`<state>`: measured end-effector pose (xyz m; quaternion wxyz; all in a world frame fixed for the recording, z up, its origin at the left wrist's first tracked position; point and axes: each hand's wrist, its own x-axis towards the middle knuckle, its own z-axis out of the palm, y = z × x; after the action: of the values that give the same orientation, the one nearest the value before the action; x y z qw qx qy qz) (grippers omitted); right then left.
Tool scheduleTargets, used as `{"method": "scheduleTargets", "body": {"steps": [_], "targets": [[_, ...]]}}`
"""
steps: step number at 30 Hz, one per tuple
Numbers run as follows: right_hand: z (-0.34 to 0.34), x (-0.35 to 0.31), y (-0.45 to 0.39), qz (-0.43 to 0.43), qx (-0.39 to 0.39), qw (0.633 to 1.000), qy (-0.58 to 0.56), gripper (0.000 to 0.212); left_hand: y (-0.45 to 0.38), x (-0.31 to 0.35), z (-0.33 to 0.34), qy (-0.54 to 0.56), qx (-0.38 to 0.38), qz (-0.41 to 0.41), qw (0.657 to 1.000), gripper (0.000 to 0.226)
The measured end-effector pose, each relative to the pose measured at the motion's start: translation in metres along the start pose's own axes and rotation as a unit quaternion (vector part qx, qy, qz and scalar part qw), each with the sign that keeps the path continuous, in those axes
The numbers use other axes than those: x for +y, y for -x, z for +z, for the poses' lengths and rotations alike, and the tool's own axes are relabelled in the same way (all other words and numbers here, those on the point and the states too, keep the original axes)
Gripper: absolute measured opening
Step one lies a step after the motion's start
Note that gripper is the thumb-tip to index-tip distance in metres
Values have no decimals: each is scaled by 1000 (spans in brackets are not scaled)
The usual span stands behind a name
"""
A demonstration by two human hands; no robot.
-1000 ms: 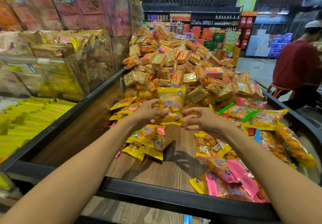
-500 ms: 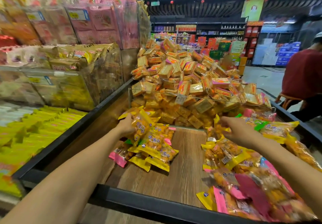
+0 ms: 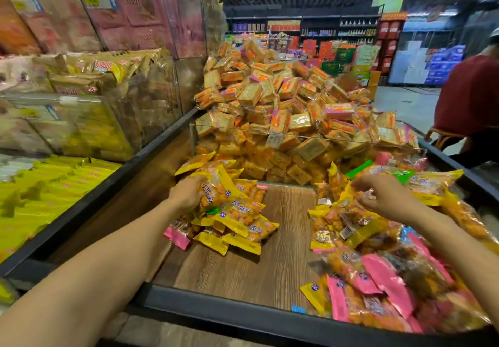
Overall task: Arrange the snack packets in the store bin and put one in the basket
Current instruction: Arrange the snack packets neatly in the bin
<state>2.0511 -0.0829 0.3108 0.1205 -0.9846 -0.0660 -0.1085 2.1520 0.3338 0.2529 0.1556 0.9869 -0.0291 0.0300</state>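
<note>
The store bin has a wooden floor and a black rim. Two heaps of snack packets lie in it, a left pile of yellow packets and a right pile of yellow and pink ones. My left hand grips a yellow snack packet at the top of the left pile. My right hand is over the far end of the right pile, fingers loosely bent, fingertips touching the packets. No basket is in view.
A clear divider holds back a tall mound of square cracker packs behind the bin. Clear bins of yellow and pink packs stand at the left. A person in a red shirt sits at the far right.
My hands held one yellow packet together at the bin's middle. They parted: the left carried the packet onto the left pile, and the right went to the right pile.
</note>
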Motion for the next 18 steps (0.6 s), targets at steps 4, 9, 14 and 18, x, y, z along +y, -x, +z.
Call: {"method": "scheduleTargets", "body": {"steps": [4, 9, 14, 18], "targets": [[4, 4, 4, 9, -16, 1000, -7, 32, 2, 4, 0, -8, 2, 12, 1000, 50], [5, 5, 6, 15, -28, 999, -15, 32, 2, 8, 1, -34, -4, 20, 999, 44], [1, 10, 5, 31, -23, 999, -17, 37, 1, 14, 1, -21, 15, -4, 1000, 34], [-4, 10, 3, 33, -17, 999, 2, 39, 14, 85, 6, 28, 85, 69, 994, 31]]}}
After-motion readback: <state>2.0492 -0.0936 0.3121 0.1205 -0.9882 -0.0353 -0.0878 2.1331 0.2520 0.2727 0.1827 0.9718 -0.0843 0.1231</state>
